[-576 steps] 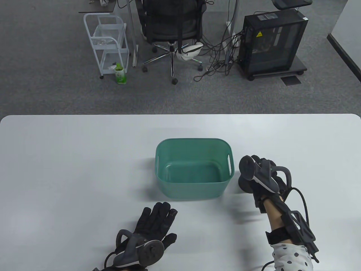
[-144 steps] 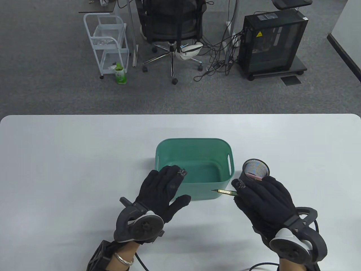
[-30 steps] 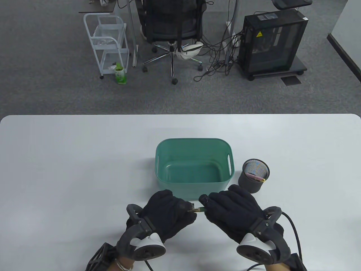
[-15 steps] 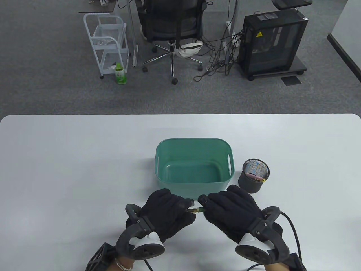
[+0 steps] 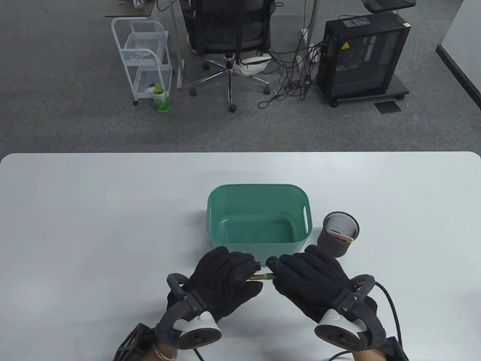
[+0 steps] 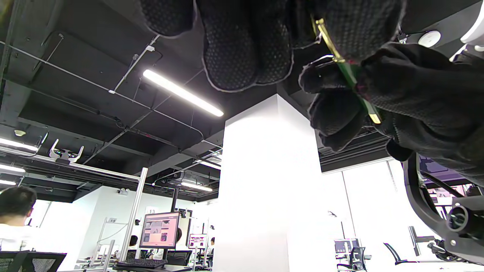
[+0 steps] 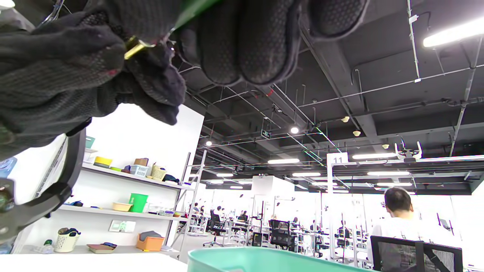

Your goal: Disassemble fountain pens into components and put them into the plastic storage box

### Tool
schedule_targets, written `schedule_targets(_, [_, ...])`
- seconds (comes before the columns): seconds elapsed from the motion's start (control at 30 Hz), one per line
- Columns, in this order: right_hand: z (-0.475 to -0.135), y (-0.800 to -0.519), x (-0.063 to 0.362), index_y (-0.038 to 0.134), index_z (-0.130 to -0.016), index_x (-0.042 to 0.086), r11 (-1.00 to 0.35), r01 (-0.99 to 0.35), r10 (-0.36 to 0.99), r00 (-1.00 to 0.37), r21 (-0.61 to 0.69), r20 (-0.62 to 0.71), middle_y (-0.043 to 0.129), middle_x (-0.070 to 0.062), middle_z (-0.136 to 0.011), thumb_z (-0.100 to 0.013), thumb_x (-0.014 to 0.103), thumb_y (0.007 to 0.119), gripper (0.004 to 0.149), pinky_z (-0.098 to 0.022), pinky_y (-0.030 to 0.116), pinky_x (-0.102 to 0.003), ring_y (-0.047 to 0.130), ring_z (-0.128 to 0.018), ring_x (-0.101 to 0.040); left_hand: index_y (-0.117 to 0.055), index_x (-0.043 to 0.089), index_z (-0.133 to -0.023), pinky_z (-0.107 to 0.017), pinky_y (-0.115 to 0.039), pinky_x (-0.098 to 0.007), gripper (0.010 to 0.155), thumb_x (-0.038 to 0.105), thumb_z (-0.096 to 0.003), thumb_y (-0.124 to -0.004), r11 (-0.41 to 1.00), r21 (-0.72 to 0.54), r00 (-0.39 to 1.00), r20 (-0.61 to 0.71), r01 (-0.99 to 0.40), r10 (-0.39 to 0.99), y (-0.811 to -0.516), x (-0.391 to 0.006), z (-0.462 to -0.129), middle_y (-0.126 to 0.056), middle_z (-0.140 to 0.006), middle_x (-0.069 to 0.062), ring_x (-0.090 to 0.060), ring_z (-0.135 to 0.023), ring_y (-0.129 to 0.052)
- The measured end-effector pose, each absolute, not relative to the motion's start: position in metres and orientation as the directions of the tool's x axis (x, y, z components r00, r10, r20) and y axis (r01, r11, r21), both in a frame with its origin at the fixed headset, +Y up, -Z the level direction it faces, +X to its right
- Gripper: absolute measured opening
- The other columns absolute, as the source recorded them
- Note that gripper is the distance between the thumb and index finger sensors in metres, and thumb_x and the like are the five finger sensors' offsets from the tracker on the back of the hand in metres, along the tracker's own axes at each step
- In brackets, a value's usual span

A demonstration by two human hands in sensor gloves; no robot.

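A green fountain pen with gold trim lies level between my two hands, just in front of the teal storage box. My left hand grips its gold front end, and my right hand grips the green barrel. The left wrist view shows the green pen pinched between my left fingers and the right-hand fingers. In the right wrist view only a green sliver of the pen and a gold ring show. The box holds nothing.
A black mesh pen cup stands right of the box, with a pink pen in it. The white table stretches wide on both sides. Beyond its far edge are an office chair, a white cart and a computer case on the floor.
Both hands stayed on the pen in front of the box. Over the last second the left fingers shifted a little along the gold end; the pen has barely moved.
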State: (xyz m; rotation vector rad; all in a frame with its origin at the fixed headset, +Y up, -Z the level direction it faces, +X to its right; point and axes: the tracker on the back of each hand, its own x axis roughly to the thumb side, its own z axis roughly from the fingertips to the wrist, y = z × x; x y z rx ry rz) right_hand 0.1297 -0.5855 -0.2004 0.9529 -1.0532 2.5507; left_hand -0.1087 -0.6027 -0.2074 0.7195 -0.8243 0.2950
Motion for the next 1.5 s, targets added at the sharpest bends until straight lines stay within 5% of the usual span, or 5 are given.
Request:
schedule_targets(0.73, [-0.1992, -0.5861, 0.1286, 0.085, -0.094, 0.032, -0.712, -0.431, -0.044, -0.760, -0.554, 0.649, 0.091, 0.009, -0.085, -0.054, 0.049, 0.072, 0.045, -0.072, 0.067, -0.046, 0.092, -0.074, -0.012, -0.082, 0.014, -0.089, -0.071, -0.070, -0.047, 0.046, 0.049, -0.0662, -0.063, 0.718, 0.452, 0.643, 0.766, -0.529, -0.009, -0.6026, -0.1099, -0.2083, -0.100, -0.076, -0.001, -0.018, -0.063, -0.101])
schedule_targets(1.27, [-0.1959, -0.5870, 0.1261, 0.085, -0.094, 0.032, -0.703, -0.445, -0.050, -0.747, -0.555, 0.663, 0.091, 0.009, -0.085, -0.054, 0.049, 0.072, 0.045, -0.072, 0.068, -0.046, 0.092, -0.073, -0.012, -0.093, 0.015, -0.069, -0.061, -0.078, -0.044, 0.054, 0.050, -0.0666, -0.052, 0.679, 0.469, 0.640, 0.768, -0.565, 0.002, -0.6019, -0.1122, -0.2086, -0.107, -0.053, 0.002, -0.017, -0.044, -0.106])
schedule_targets(1.37, [-0.1957, -0.5871, 0.1261, 0.084, -0.094, 0.032, -0.703, -0.445, -0.050, -0.747, -0.555, 0.663, 0.091, 0.009, -0.085, -0.054, 0.049, 0.072, 0.045, -0.072, 0.068, -0.045, 0.092, -0.073, -0.012, -0.093, 0.015, -0.073, -0.063, -0.076, -0.045, 0.055, 0.051, -0.0664, -0.052, 0.678, 0.468, 0.639, 0.769, -0.567, 0.004, -0.6020, -0.1127, -0.2087, -0.107, -0.057, 0.000, -0.018, -0.048, -0.105])
schedule_targets(1.5, [-0.1959, -0.5872, 0.1263, 0.085, -0.094, 0.032, -0.704, -0.443, -0.050, -0.749, -0.555, 0.661, 0.091, 0.009, -0.085, -0.054, 0.049, 0.072, 0.045, -0.072, 0.068, -0.046, 0.092, -0.073, -0.012, -0.075, 0.013, -0.101, -0.076, -0.064, -0.052, 0.062, 0.058, -0.0655, -0.051, 0.697, 0.453, 0.630, 0.777, -0.555, -0.004, -0.6039, -0.1123, -0.2088, -0.093, -0.092, -0.007, -0.026, -0.081, -0.093])
